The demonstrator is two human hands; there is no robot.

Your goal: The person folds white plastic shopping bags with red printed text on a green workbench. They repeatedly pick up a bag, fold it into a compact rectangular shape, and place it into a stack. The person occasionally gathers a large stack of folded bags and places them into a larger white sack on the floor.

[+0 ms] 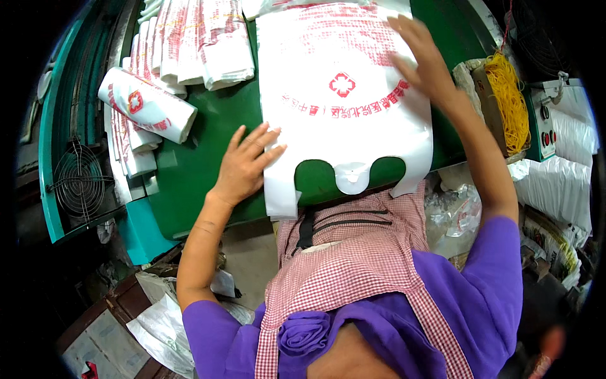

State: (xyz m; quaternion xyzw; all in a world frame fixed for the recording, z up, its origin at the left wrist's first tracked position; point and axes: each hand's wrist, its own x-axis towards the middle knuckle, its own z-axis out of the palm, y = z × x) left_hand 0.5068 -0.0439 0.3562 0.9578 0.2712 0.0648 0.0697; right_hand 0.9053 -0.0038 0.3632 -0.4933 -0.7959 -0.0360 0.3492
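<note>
Green table [218, 114], white bag [347, 138], red lettering [355, 111], left hand [245, 161], right hand [428, 63], both splayed

A purple short-sleeved top [487, 271] (with a fabric rosette [304, 333]) shows under a red-and-white checked apron [347, 268].

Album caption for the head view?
Left hand and right hand at a white, red-printed plastic bag on green tabletop.

Green worktable [205, 180], pale floor [245, 249] beneath, round wire guard [81, 180] at left
</note>
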